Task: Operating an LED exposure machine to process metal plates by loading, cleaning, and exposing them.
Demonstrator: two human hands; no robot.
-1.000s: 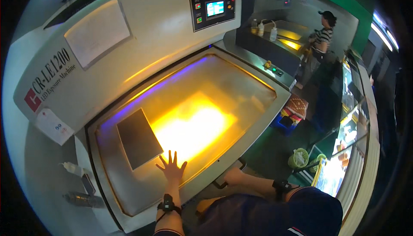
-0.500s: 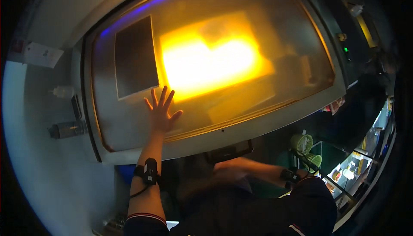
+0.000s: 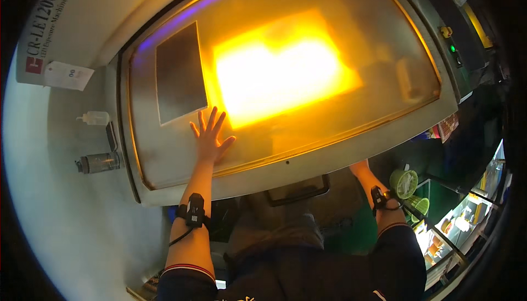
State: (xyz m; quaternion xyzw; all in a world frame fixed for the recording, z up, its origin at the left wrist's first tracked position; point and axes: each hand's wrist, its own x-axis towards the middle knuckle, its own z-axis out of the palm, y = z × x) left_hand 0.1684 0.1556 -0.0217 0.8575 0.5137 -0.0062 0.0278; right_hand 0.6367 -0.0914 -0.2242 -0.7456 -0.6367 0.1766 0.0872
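Note:
My left hand is spread on the hazy, see-through cover of a large framed machine. Its fingertips are by the lower right corner of a dark rectangular sheet with a pale edge. Just right of the fingers, a tilted rectangle glows yellow-white, too bright for detail. Over at the machine's front edge, my right hand reaches beneath the frame. That hand's fingers are hidden, so what they touch does not show.
Under the front edge hangs a dark bar handle. Green baskets stand at the right, near a brightly lit shelf. To the left are a dark bottle and a white squeeze bottle. A green lamp shines at the far right.
My right hand has swung from in front of my body out to the right, to the machine's front edge. The left hand stays spread at the dark sheet's corner. The view has shifted slightly.

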